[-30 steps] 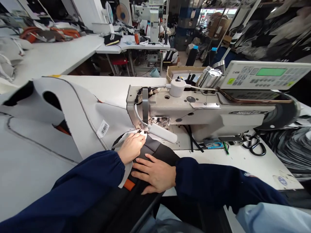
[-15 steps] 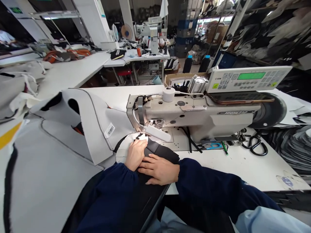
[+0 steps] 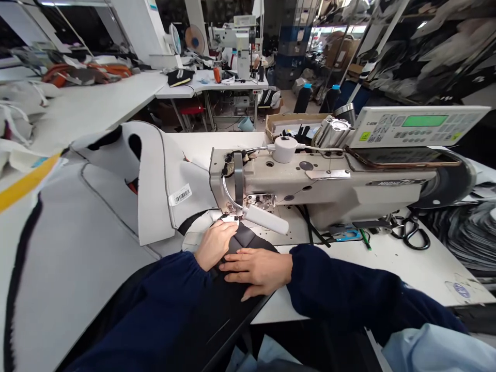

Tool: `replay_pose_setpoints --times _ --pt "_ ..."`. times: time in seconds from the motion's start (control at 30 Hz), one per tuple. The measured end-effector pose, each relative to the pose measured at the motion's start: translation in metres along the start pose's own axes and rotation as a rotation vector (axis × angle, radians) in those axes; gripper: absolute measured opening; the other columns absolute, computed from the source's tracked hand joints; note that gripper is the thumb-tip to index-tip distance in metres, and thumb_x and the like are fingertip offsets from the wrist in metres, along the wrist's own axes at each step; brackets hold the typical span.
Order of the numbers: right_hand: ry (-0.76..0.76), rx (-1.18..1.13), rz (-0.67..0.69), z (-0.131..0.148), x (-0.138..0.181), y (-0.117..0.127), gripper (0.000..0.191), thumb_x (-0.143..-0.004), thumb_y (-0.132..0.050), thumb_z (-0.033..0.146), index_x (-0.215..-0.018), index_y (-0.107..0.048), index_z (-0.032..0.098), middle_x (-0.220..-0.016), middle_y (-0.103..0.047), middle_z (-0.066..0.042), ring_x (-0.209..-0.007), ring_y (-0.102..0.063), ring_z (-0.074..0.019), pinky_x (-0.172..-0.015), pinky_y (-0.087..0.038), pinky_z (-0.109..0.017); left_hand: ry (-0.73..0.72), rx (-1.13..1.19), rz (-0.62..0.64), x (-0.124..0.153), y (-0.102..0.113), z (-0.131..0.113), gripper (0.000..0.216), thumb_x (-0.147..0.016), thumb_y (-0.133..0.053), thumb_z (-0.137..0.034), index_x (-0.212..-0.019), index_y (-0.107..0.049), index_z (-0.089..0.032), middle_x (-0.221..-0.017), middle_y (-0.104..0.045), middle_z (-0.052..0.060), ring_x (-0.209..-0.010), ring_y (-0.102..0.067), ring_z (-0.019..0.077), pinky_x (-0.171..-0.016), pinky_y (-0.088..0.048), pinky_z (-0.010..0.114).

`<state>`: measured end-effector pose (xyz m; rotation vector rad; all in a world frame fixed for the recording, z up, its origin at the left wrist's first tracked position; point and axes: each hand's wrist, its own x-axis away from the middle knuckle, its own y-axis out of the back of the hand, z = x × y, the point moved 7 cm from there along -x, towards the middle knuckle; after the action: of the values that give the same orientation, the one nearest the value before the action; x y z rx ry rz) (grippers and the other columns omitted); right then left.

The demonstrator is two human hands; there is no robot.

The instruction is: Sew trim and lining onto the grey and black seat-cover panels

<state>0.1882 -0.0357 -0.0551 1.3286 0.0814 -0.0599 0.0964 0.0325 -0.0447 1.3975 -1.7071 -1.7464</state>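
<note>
I sit at a beige industrial sewing machine [image 3: 329, 188]. A black padded fabric piece [image 3: 244, 237] lies under its needle area, joined to a large grey-white cover [image 3: 155, 191] bearing a barcode label [image 3: 180, 195]. My left hand [image 3: 214, 243] is curled on the seam edge just before the presser foot, gripping the fabric. Beside it, my right hand [image 3: 258, 268] lies flat with fingers stretched out, pressing the black piece down. Both arms wear dark blue sleeves.
A control panel with a green display [image 3: 420, 126] sits on the machine's right. Black scissors [image 3: 413, 235] lie on the white table at the right. A cardboard box [image 3: 294, 121] stands behind the machine. More grey covers pile at the left; another sewing station [image 3: 232, 41] stands far back.
The black fabric and grey cover have shifted forward under the needle. My hands stay close together on the seam; the view has swung slightly.
</note>
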Motion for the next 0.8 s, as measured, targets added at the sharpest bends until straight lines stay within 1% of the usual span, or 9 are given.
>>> replay_pose_setpoints --times 0.03,0.07,0.13,0.23,0.3,0.37,0.57,0.7,0.8 --pt "0.030 0.010 0.003 0.000 0.002 0.000 0.057 -0.092 -0.042 0.049 -0.132 -0.046 0.009 -0.145 -0.036 -0.012 -0.136 -0.027 -0.0248 -0.107 -0.029 -0.039 0.013 0.026 0.005 0.000 0.002 0.003 0.031 -0.088 -0.038 -0.011 -0.099 -0.066 -0.015 -0.097 -0.066 0.006 -0.088 -0.058 0.0167 -0.081 -0.052 0.030" --pt "0.026 0.024 -0.010 0.000 0.003 0.000 0.057 -0.093 -0.041 0.048 -0.132 -0.046 0.008 -0.145 -0.036 -0.012 -0.136 -0.027 -0.0254 -0.108 -0.028 -0.040 0.037 0.045 0.008 0.000 0.004 0.005 0.031 -0.088 -0.037 -0.010 -0.098 -0.067 -0.015 -0.096 -0.065 0.007 -0.088 -0.057 0.0164 -0.081 -0.051 0.029" --pt "-0.044 0.057 -0.061 0.003 0.002 -0.001 0.058 -0.093 -0.040 0.048 -0.133 -0.044 0.006 -0.146 -0.033 -0.013 -0.137 -0.025 -0.0275 -0.110 -0.021 -0.044 0.107 0.052 0.041 0.000 0.006 0.008 0.034 -0.086 -0.036 -0.008 -0.092 -0.068 -0.016 -0.094 -0.061 0.007 -0.089 -0.055 0.0163 -0.081 -0.050 0.028" --pt "-0.163 0.076 -0.113 0.015 -0.006 -0.005 0.059 -0.093 -0.040 0.047 -0.134 -0.042 0.005 -0.147 -0.032 -0.012 -0.137 -0.023 -0.0282 -0.112 -0.016 -0.044 0.203 -0.022 0.194 0.000 0.002 0.005 0.037 -0.083 -0.035 -0.006 -0.085 -0.070 -0.017 -0.085 -0.056 0.007 -0.085 -0.052 0.0179 -0.077 -0.048 0.029" --pt "-0.210 0.068 -0.128 0.020 -0.013 -0.008 0.060 -0.091 -0.043 0.047 -0.135 -0.041 0.006 -0.144 -0.037 -0.012 -0.135 -0.026 -0.0277 -0.112 -0.017 -0.044 0.237 -0.104 0.302 -0.001 -0.003 -0.001 0.037 -0.082 -0.034 -0.005 -0.085 -0.069 -0.016 -0.082 -0.055 0.009 -0.085 -0.050 0.0199 -0.074 -0.046 0.031" --pt "-0.242 0.050 -0.146 0.021 -0.017 -0.009 0.061 -0.091 -0.044 0.047 -0.135 -0.041 0.006 -0.141 -0.041 -0.013 -0.133 -0.028 -0.0278 -0.112 -0.018 -0.044 0.252 -0.172 0.354 -0.002 -0.005 -0.007 0.038 -0.083 -0.032 -0.005 -0.086 -0.069 -0.015 -0.085 -0.054 0.010 -0.086 -0.050 0.0214 -0.073 -0.045 0.032" --pt "-0.253 0.039 -0.209 0.014 -0.018 -0.012 0.058 -0.090 -0.044 0.047 -0.130 -0.048 0.005 -0.132 -0.050 -0.016 -0.127 -0.036 -0.0294 -0.112 -0.017 -0.045 0.301 -0.188 0.401 -0.005 -0.013 -0.011 0.036 -0.085 -0.032 -0.008 -0.087 -0.068 -0.013 -0.089 -0.053 0.012 -0.086 -0.049 0.0224 -0.074 -0.043 0.033" --pt "-0.262 0.055 -0.224 0.011 -0.023 -0.012 0.056 -0.088 -0.046 0.046 -0.125 -0.052 0.005 -0.124 -0.056 -0.017 -0.121 -0.041 -0.0299 -0.111 -0.018 -0.046 0.326 -0.190 0.396 -0.008 -0.015 -0.008 0.035 -0.087 -0.032 -0.011 -0.087 -0.067 -0.013 -0.089 -0.053 0.011 -0.085 -0.050 0.0217 -0.074 -0.042 0.032" --pt "-0.287 0.066 -0.231 0.007 -0.028 -0.013 0.053 -0.087 -0.048 0.045 -0.121 -0.054 0.004 -0.118 -0.058 -0.017 -0.119 -0.041 -0.0307 -0.109 -0.020 -0.049 0.333 -0.175 0.386 -0.011 -0.015 -0.008 0.032 -0.087 -0.034 -0.013 -0.082 -0.066 -0.013 -0.086 -0.054 0.010 -0.083 -0.050 0.0209 -0.072 -0.042 0.031"
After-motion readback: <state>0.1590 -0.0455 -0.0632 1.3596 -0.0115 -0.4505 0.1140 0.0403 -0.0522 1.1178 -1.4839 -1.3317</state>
